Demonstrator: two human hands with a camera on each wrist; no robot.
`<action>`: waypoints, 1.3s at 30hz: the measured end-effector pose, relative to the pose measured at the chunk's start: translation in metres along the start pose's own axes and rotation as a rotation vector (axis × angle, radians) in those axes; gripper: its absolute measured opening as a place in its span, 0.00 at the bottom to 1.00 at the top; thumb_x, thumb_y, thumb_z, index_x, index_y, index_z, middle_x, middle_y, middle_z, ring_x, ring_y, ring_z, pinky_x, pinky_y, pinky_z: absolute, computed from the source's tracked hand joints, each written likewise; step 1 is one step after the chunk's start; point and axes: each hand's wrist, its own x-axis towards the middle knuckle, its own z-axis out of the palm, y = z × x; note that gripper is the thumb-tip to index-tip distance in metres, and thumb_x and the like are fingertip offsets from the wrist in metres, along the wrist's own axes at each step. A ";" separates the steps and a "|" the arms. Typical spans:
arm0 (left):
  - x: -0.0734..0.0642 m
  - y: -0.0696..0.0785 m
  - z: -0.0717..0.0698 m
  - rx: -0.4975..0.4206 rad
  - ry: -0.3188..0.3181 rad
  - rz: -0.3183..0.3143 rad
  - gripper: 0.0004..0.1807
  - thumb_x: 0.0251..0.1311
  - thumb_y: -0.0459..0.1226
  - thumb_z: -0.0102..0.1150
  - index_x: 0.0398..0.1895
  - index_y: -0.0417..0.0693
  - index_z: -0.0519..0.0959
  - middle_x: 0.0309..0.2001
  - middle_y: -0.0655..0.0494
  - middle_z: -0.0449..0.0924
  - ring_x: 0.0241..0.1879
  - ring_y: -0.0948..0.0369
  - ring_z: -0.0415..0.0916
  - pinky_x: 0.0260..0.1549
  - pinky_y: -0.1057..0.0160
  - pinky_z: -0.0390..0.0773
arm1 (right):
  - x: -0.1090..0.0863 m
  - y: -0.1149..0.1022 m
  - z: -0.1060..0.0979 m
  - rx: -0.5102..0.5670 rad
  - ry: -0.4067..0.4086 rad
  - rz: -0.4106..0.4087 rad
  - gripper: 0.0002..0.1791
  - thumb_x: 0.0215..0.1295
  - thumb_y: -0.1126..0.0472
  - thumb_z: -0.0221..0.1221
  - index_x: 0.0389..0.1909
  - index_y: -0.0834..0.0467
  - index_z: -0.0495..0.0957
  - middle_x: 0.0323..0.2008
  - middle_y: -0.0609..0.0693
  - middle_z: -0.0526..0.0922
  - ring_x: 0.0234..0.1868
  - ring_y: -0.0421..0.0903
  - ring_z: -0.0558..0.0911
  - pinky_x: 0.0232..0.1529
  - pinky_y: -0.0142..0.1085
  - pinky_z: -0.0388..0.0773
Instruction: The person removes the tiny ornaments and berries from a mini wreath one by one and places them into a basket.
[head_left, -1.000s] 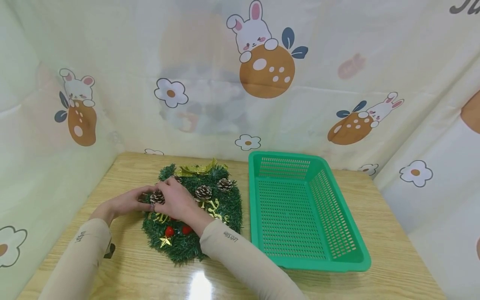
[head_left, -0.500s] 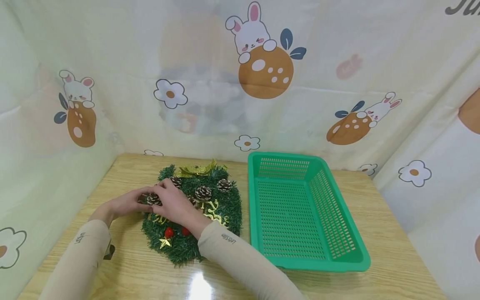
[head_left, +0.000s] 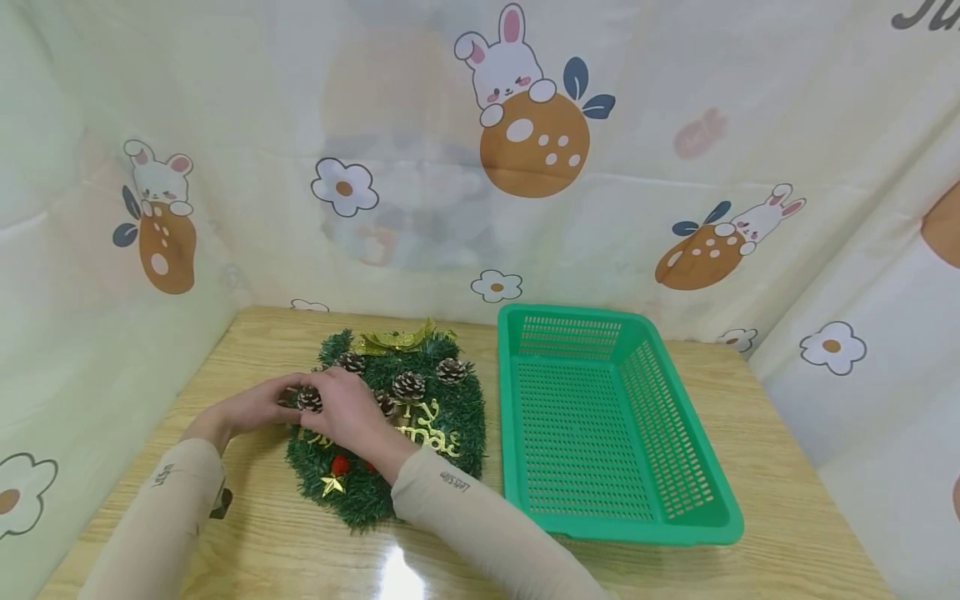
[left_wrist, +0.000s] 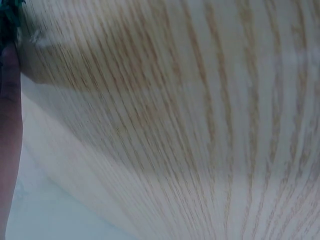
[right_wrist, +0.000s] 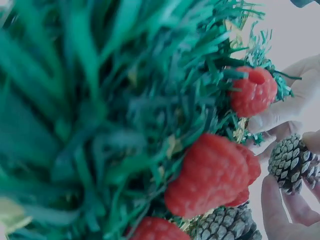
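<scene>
Right hand (head_left: 348, 408): thumb and fingertips drawn in close, pinching a pine cone (right_wrist: 287, 162) from opposite sides
Pinched cone: over the wreath's left edge, between the two hands; I can't tell whether it touches the greenery
Left hand (head_left: 251, 407): bent around the wreath's left rim, thumb and fingers touching the green, right beside the cone
Wreath (head_left: 467, 417): lying on the table, dark green tinsel, partly covered by the right hand and forearm
On the wreath: more brown cones (head_left: 408, 385), gold lettering (head_left: 431, 437) half hidden by the arm, red berries (head_left: 341, 465), a gold star (head_left: 332, 484) low down, a gold bow (head_left: 401, 338) at the far side
Sleeves (head_left: 491, 521): beige, with small dark print
Green basket (head_left: 509, 433): to the wreath's right, near it but apart
Table (head_left: 795, 508): pale wood grain
Curtain (head_left: 420, 92): cream, with rabbits and flowers, behind and at both sides
</scene>
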 end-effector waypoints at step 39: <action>-0.006 -0.004 -0.002 -0.027 0.003 -0.085 0.40 0.65 0.46 0.61 0.74 0.41 0.58 0.72 0.30 0.53 0.68 0.33 0.54 0.62 0.34 0.61 | 0.005 0.009 -0.019 0.073 -0.014 0.084 0.27 0.68 0.54 0.60 0.68 0.48 0.70 0.62 0.43 0.76 0.61 0.43 0.75 0.55 0.35 0.76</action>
